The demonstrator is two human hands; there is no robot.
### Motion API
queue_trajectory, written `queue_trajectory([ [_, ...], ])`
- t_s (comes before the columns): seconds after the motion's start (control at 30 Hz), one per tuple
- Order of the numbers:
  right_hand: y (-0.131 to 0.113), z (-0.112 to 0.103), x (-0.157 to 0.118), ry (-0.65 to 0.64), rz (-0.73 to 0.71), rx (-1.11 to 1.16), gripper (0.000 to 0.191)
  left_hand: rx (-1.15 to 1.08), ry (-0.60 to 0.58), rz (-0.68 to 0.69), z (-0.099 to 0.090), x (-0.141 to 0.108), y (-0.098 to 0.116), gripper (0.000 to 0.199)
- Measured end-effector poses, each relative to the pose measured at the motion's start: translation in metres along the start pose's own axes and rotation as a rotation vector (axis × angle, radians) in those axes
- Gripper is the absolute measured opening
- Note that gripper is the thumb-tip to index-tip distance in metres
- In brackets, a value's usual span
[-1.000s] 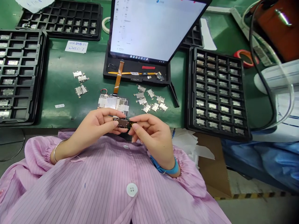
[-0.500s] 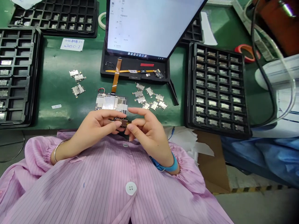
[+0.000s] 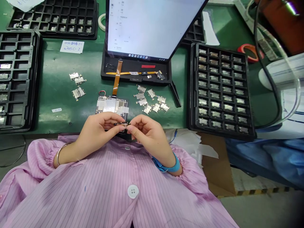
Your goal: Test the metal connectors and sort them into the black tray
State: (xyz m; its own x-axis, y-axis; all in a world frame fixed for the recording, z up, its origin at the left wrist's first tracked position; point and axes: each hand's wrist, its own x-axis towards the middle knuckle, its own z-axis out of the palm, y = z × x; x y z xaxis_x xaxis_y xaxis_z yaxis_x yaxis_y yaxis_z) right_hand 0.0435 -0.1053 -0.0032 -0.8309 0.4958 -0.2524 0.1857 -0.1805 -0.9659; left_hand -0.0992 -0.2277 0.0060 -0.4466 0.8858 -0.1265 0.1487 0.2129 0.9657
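Between my hands, a small dark module [image 3: 120,123] is held edge-on above the near end of a circuit board [image 3: 110,104]. My left hand [image 3: 101,128] pinches it between thumb and fingers. The thumb and fingertips of my right hand [image 3: 147,131] close on its right end. An orange ribbon cable [image 3: 117,79] runs from the board up to a black holder [image 3: 137,80] under a lit screen [image 3: 152,28]. Several small metal modules [image 3: 156,107] lie right of the board, and several more [image 3: 78,92] to its left.
At the right stands a black tray [image 3: 193,91] filled with metal parts; another black tray [image 3: 34,82] is at the left edge. A third tray [image 3: 92,34] lies behind. A handwritten label [image 3: 72,47], white tape [image 3: 102,22] and red tape [image 3: 250,52] are on the green table.
The module between my hands has turned from showing its face to edge-on. My right index finger has bent down from its raised position to the module. The whole view has shifted slightly.
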Motion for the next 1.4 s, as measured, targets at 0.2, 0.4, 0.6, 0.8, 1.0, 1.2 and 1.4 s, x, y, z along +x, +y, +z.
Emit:
queue_trajectory([
  [0.2,0.011,-0.003,0.014,-0.001,0.009,0.242,0.023,0.601,-0.057,0.574,-0.008,0.012,-0.011,0.021],
  [0.4,0.019,-0.006,0.042,0.337,-0.176,0.046,0.024,0.831,-0.005,0.237,-0.028,0.058,0.016,0.017],
  [0.6,0.017,-0.008,0.055,0.402,-0.121,0.007,0.023,0.644,-0.299,-0.124,-0.024,0.096,0.022,0.011],
  [0.8,0.017,-0.006,0.054,0.446,-0.090,-0.049,0.021,0.564,-0.297,-0.162,-0.024,0.098,0.013,0.014],
  [1.0,0.018,-0.005,0.054,0.471,-0.080,-0.067,0.021,0.566,-0.278,-0.140,-0.023,0.096,0.013,0.013],
  [1.2,0.019,-0.007,0.054,0.454,-0.095,-0.053,0.022,0.602,-0.243,-0.086,-0.022,0.095,0.011,0.014],
  [1.4,0.020,-0.007,0.053,0.442,-0.115,-0.037,0.021,0.597,-0.251,-0.110,-0.021,0.095,0.012,0.015],
])
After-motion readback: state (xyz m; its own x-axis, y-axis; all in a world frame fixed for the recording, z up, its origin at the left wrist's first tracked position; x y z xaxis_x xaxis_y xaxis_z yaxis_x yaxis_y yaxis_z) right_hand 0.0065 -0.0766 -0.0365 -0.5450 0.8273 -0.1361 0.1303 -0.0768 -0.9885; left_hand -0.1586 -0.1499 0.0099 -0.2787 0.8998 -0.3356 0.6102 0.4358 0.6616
